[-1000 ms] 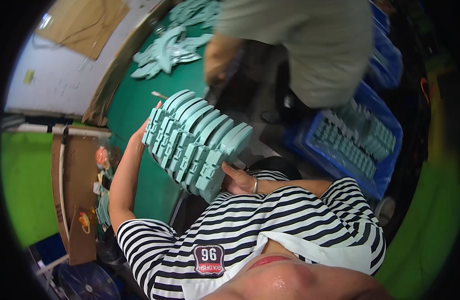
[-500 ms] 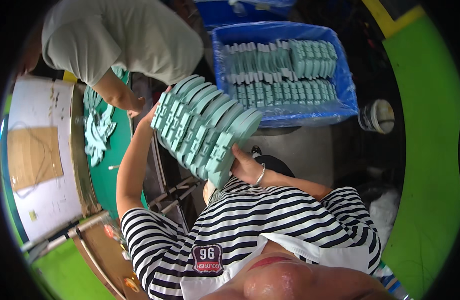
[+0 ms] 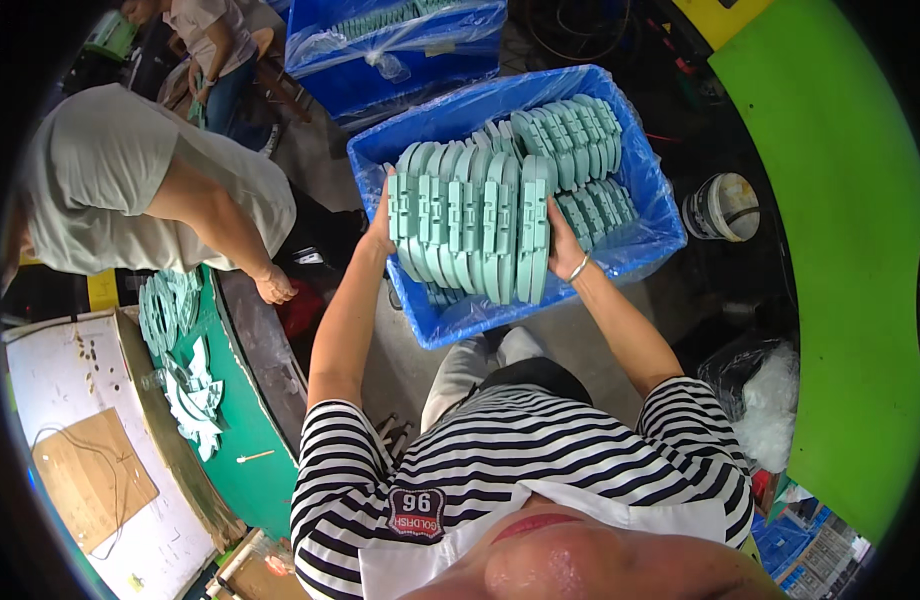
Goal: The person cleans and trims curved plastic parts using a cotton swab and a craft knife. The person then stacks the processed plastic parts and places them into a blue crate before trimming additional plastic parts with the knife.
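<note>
Step in hand: both hands are carrying a row of pale green moulded parts, pressed together edge to edge, right over the blue crate at the upper centre of the frame. I'd judge this as the lowering-in stage.
Left hand: the left hand is flat against the left end of the row, fingers spread on the outermost piece.
Right hand: the right hand, bracelet at the wrist, presses the right end; the two hands squeeze the row between them, well apart from each other.
Where the parts sit: held above the near, emptier half of the crate; more green parts already stand in rows along its far side.
Next move calls for: probably keeping even pressure from both ends so the middle pieces don't drop out while the row goes down.
Changed since earlier: half a second back the row was tilted and held left of the crate; now it is level and over it.
Around: a co-worker in a grey shirt bends at the upper left, hand on a green table with loose green pieces.
</note>
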